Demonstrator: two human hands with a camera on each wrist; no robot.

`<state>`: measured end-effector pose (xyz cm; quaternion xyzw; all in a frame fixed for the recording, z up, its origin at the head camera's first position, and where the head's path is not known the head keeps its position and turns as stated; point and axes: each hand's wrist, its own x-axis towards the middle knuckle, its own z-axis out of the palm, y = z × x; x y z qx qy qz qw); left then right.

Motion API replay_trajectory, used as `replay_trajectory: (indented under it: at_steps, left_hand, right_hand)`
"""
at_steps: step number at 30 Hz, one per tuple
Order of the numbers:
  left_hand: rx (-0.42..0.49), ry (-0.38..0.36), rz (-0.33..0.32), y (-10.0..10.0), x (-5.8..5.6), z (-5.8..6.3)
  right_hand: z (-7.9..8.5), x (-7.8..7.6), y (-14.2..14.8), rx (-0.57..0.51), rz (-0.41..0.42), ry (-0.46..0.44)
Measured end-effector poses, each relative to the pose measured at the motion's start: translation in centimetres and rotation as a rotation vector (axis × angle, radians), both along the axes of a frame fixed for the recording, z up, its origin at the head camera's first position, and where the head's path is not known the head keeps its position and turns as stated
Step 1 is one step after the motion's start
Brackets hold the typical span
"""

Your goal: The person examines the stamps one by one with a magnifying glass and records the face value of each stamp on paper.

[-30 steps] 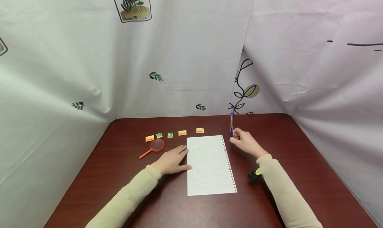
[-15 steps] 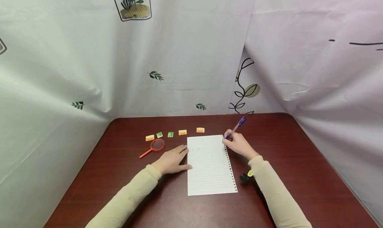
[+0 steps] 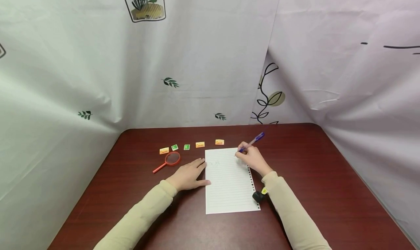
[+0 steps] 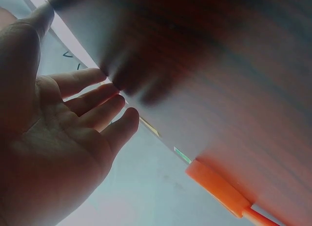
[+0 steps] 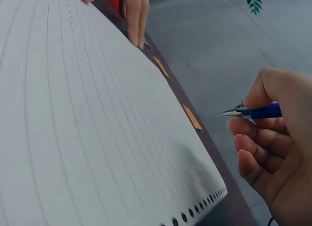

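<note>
1. Whereas the pen was held upright to the right of the lined sheet a second ago, it is now slanted over that sheet's upper right corner.
2. It is pinched between thumb and curled fingers of the right hand; its tip, seen apart from the paper from the right wrist, seems to have been brought into a writing position.
3. At the sheet's left edge, the left hand is kept unmoved, fingers extended, thumb laid on the paper.
4. Beyond, the magnifying glass is left undisturbed on the table.
</note>
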<state>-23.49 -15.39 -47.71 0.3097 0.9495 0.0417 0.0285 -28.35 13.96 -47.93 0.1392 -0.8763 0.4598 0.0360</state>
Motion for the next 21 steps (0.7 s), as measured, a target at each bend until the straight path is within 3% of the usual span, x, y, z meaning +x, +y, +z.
replay_trajectory:
  at_steps: [11,21]
  left_hand:
    - [0.004,-0.003,0.011,0.1,0.0,0.1]
    - [-0.001,-0.005,0.007,0.1,0.0,0.1]
  right_hand:
    - [-1.2,-0.1,-2.4,-0.034,0.029,-0.018]
    - [-2.0,0.0,-3.6,-0.023,0.033,0.024]
